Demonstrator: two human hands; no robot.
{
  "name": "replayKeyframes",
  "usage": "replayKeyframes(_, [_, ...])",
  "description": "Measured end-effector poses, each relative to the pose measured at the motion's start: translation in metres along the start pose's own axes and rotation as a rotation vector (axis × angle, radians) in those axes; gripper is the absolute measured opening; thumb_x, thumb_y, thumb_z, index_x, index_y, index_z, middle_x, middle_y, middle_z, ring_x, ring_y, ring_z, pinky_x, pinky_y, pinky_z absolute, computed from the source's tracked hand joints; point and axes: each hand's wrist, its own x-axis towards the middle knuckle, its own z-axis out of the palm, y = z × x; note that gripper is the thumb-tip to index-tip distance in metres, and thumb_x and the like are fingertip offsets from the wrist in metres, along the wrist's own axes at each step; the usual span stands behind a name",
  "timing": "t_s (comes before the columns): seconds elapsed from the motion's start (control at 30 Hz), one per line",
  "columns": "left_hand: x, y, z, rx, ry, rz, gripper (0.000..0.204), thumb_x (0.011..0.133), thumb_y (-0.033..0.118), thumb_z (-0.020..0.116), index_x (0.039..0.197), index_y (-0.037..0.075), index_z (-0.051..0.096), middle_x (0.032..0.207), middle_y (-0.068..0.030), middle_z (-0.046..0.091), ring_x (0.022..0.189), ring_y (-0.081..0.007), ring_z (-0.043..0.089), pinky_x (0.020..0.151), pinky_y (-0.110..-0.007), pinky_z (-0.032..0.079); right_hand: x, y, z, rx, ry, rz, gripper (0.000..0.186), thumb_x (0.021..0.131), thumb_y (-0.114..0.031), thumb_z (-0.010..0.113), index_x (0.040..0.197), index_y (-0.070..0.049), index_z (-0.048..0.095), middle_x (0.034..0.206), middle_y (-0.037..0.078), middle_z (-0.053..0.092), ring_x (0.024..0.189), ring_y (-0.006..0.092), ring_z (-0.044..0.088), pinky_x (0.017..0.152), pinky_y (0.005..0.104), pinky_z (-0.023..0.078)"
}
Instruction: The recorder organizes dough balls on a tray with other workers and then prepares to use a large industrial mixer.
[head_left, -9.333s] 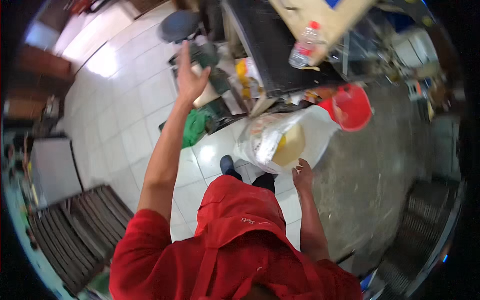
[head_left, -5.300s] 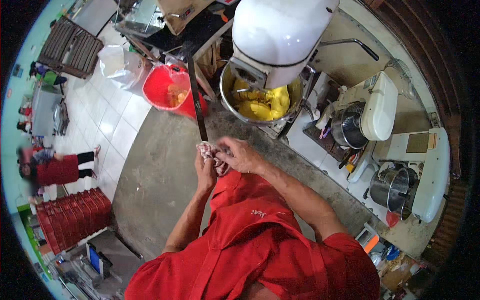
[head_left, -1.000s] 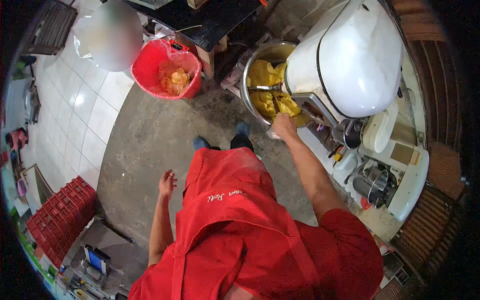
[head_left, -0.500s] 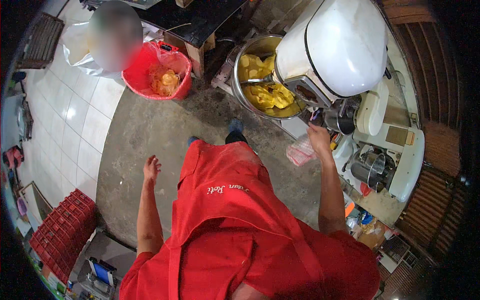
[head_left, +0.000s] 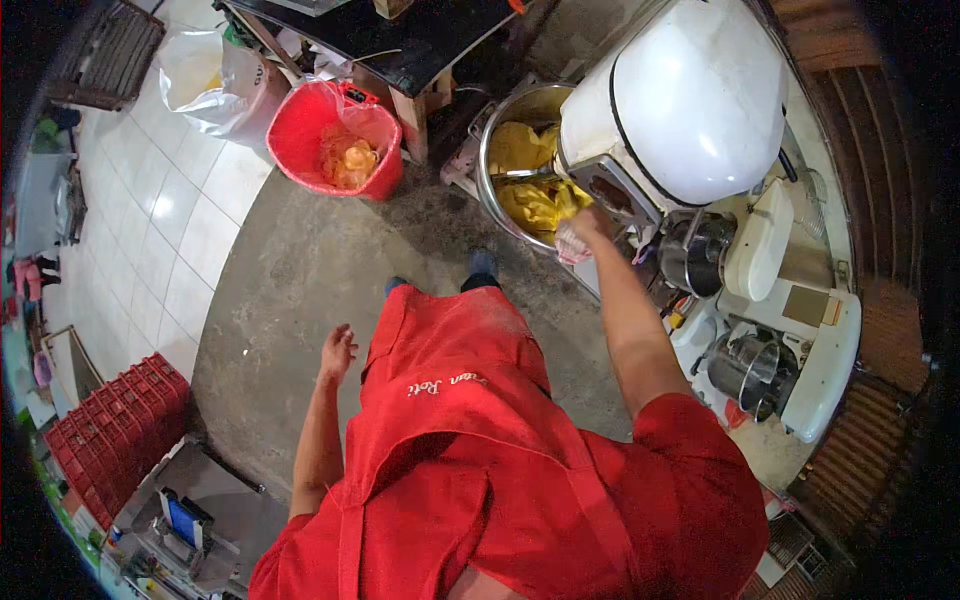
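Observation:
My right hand [head_left: 594, 222] is closed around a red-and-white checked cloth [head_left: 572, 246] at the near right rim of a large steel mixing bowl [head_left: 488, 200]. Whether the cloth touches the rim cannot be told. Yellow dough [head_left: 528, 206] lies inside, around a metal mixing tool [head_left: 525, 173]. Above the bowl's right side stands the big white head of a stand mixer [head_left: 695, 100]. Low on the left, my left hand [head_left: 338, 350] hangs in the air over the floor, fingers apart, holding nothing.
A red bin [head_left: 300, 130] with eggshell-like waste and a white plastic sack [head_left: 205, 85] stand at the far left, beside a dark table [head_left: 400, 50]. Smaller mixers [head_left: 750, 370] line the right. Red crates [head_left: 118, 430] are stacked at lower left.
My right hand has moved left and away from me, bringing the cloth to the bowl. My left hand has shifted slightly right. A person by the red bin is no longer in view.

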Motion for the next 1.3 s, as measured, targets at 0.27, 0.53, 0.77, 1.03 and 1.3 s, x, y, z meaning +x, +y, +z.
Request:
replayKeyframes(0.27, [-0.001, -0.046, -0.047, 0.015, -0.088, -0.033, 0.046, 0.101, 0.028, 0.054, 0.142, 0.008, 0.049, 0.123, -0.0085, 0.062, 0.092, -0.0213, 0.065, 0.071, -0.037, 0.053, -0.149, -0.020, 0.001, 0.077, 0.137, -0.006, 0.036, 0.087, -0.019, 0.057, 0.114, 0.003, 0.068, 0.108, 0.030, 0.068, 0.102, 0.0437, 0.067, 0.089, 0.0516, 0.053])
replayKeyframes(0.53, [0.016, -0.022, -0.146, -0.071, 0.045, -0.036, 0.041, 0.102, 0.030, 0.052, 0.139, 0.012, 0.051, 0.117, -0.0044, 0.062, 0.088, -0.0186, 0.063, 0.068, -0.036, 0.052, -0.288, -0.043, -0.052, 0.321, 0.322, -0.132, 0.042, 0.091, -0.025, 0.062, 0.127, -0.006, 0.065, 0.113, 0.028, 0.066, 0.107, 0.0408, 0.066, 0.093, 0.0422, 0.051])
replayKeyframes(0.77, [0.050, 0.068, -0.154, -0.016, 0.037, 0.113, 0.041, 0.102, 0.029, 0.053, 0.138, 0.009, 0.052, 0.117, -0.0041, 0.062, 0.085, -0.0142, 0.061, 0.066, -0.031, 0.050, -0.106, -0.097, -0.022, 0.254, 0.394, -0.115, 0.035, 0.087, -0.026, 0.060, 0.113, -0.006, 0.071, 0.109, 0.023, 0.070, 0.105, 0.0410, 0.066, 0.091, 0.0447, 0.052])
replayKeyframes(1.03, [0.073, 0.109, -0.144, 0.018, 0.006, 0.171, 0.051, 0.101, 0.035, 0.057, 0.142, 0.006, 0.048, 0.124, -0.0092, 0.062, 0.091, -0.0210, 0.065, 0.070, -0.035, 0.054, -0.011, -0.135, -0.026, 0.400, 0.204, 0.191, 0.034, 0.080, -0.019, 0.061, 0.100, 0.005, 0.072, 0.112, 0.026, 0.069, 0.107, 0.0404, 0.066, 0.093, 0.0438, 0.052])
replayKeyframes(1.3, [0.122, 0.154, -0.118, 0.141, -0.067, -0.127, 0.046, 0.101, 0.036, 0.055, 0.141, 0.015, 0.050, 0.118, -0.0060, 0.061, 0.096, -0.0201, 0.065, 0.071, -0.037, 0.053, 0.076, -0.147, -0.025, 0.310, 0.052, 0.272, 0.046, 0.084, -0.022, 0.058, 0.121, 0.002, 0.065, 0.127, 0.031, 0.060, 0.122, 0.0421, 0.058, 0.102, 0.0440, 0.048])
